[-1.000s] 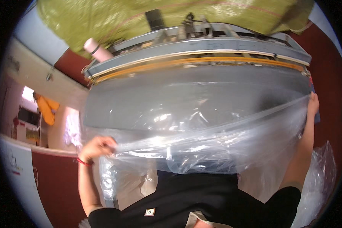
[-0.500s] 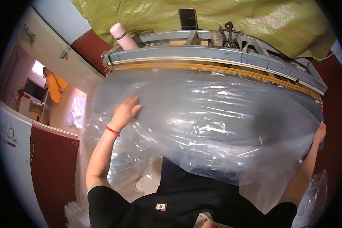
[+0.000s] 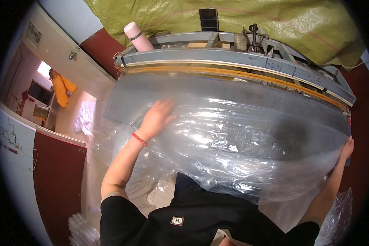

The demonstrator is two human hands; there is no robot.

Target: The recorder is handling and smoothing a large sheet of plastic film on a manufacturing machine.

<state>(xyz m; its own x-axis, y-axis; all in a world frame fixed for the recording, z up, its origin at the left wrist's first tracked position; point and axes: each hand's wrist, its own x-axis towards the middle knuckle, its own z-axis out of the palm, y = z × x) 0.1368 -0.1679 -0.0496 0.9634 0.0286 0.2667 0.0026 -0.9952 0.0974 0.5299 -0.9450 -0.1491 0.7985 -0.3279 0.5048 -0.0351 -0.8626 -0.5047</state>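
maroon-and-pale-blue walls point(image 3: 59, 180) flank a long grey surface point(image 3: 270, 98), with a blue-grey metal frame point(image 3: 201, 55) along its far side and a pink bottle point(image 3: 138, 37) standing at that frame's left end. spread across the middle and near part of the surface is a clear plastic sheet point(image 3: 233, 141), creased and shiny, its near side hanging toward the person's black shirt point(image 3: 217, 217). the left grip point(image 3: 156, 119) is wide, palm down over the left part of the sheet, fingers spread and holding nothing. the right grip point(image 3: 347, 148) is narrow, pinching the sheet at the right edge of the surface. motion blur softens the left fingertips, so whether they press or hover is hard to tell; the right fingertips are partly hidden, and the sheet's exact far edge is difficult to trace. compared with half a second ago, the left grip has moved rightward over the sheet, while the right one remains at its edge.
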